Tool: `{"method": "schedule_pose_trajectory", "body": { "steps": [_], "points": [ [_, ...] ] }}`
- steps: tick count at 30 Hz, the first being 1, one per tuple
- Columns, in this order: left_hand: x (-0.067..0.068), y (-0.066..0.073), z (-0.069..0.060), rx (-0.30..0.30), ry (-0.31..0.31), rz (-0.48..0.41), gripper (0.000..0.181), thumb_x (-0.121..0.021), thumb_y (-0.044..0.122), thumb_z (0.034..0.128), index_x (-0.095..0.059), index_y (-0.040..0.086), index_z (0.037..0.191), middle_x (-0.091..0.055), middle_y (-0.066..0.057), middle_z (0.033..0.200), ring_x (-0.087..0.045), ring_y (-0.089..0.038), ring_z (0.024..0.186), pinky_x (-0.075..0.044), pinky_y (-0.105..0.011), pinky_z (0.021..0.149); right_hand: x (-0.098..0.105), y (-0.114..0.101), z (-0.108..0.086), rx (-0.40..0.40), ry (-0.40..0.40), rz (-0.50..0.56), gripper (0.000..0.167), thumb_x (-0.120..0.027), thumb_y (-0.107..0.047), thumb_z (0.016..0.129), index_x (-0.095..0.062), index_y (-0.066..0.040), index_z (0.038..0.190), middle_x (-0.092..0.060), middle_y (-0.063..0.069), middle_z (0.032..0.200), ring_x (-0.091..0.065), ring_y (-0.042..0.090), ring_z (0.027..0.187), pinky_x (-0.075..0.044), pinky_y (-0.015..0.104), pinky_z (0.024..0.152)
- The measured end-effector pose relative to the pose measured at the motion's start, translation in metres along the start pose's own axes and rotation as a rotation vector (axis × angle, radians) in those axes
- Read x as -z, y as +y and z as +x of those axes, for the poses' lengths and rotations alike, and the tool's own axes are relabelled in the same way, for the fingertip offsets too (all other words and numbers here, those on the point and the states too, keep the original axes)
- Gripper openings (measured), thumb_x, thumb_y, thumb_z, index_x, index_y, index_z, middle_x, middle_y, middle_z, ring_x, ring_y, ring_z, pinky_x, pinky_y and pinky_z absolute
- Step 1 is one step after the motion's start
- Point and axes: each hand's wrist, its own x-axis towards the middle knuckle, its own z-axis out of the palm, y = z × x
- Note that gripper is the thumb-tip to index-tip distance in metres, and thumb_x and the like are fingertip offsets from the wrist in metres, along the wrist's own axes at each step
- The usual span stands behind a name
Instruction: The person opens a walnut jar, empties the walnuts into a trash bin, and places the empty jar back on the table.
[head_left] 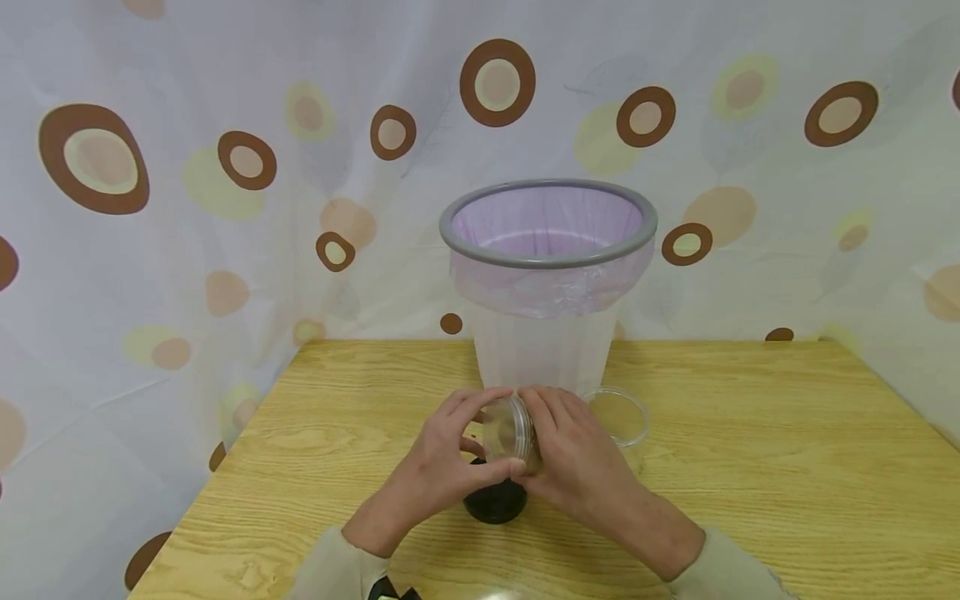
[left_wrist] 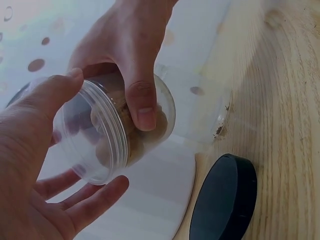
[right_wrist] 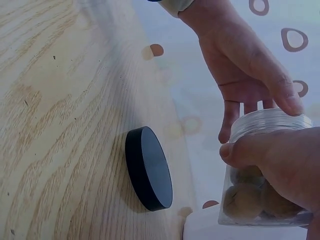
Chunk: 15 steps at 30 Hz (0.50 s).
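In the head view, your left hand and right hand hold a tipped jar above the table, in front of the bin. A black lid lies below; a clear tub stands to the right.

In the left wrist view, your left thumb and spread fingers curve around the jar's mouth.

In the right wrist view, your right hand grips the jar's body; brown balls fill its bottom.
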Motion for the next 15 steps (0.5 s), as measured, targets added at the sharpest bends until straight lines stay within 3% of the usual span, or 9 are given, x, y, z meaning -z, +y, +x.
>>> {"method": "schedule_pose_trajectory", "body": {
  "steps": [3, 5, 9, 12, 15],
  "points": [
    [-0.0001, -0.0006, -0.0006, 0.014, -0.008, 0.012, 0.071, -0.081, 0.031, 0.0829, -0.046, 0.029, 0.145, -0.049, -0.002, 0.135, -0.053, -0.022, 0.117, -0.06, -0.029, 0.076, 0.0012, -0.0007, -0.0003, -0.004, -0.011, 0.001, 0.088, -0.093, -0.034, 0.058, -0.053, 0.002, 0.128, -0.063, 0.014, 0.118, -0.06, 0.031, 0.112, -0.048, 0.045, 0.103],
    [0.0002, -0.0017, -0.0013, -0.023, -0.018, 0.047, 0.075, -0.081, 0.031, 0.0828, -0.044, 0.026, 0.148, -0.045, -0.002, 0.14, -0.05, -0.021, 0.123, -0.059, -0.031, 0.081, 0.0018, -0.0009, -0.0004, -0.006, -0.015, 0.006, 0.09, -0.094, -0.035, 0.058, -0.053, 0.003, 0.128, -0.063, 0.015, 0.118, -0.06, 0.031, 0.112, -0.048, 0.045, 0.103],
    [0.001, -0.0055, -0.0017, -0.194, -0.017, 0.148, 0.083, -0.083, 0.026, 0.0808, -0.039, 0.02, 0.151, -0.037, -0.005, 0.151, -0.042, -0.022, 0.136, -0.056, -0.033, 0.089, 0.0026, -0.001, -0.0003, -0.014, -0.014, 0.023, 0.092, -0.095, -0.035, 0.056, -0.053, 0.003, 0.129, -0.063, 0.015, 0.118, -0.06, 0.031, 0.112, -0.048, 0.045, 0.103],
    [0.0012, -0.0081, -0.0008, -0.333, 0.002, 0.209, 0.085, -0.084, 0.02, 0.0791, -0.039, 0.014, 0.151, -0.036, -0.01, 0.152, -0.043, -0.024, 0.136, -0.055, -0.032, 0.089, 0.0028, -0.0008, -0.0005, -0.016, -0.01, 0.035, 0.092, -0.095, -0.033, 0.054, -0.053, 0.002, 0.128, -0.063, 0.015, 0.117, -0.06, 0.032, 0.112, -0.048, 0.046, 0.103],
    [0.0007, -0.0094, 0.0, -0.412, 0.016, 0.231, 0.083, -0.085, 0.016, 0.0783, -0.041, 0.011, 0.149, -0.04, -0.014, 0.148, -0.046, -0.025, 0.131, -0.055, -0.03, 0.086, 0.0028, -0.0008, -0.0007, -0.013, -0.008, 0.041, 0.091, -0.095, -0.032, 0.054, -0.053, 0.002, 0.127, -0.063, 0.016, 0.116, -0.06, 0.032, 0.111, -0.048, 0.046, 0.103]
  ]
}}
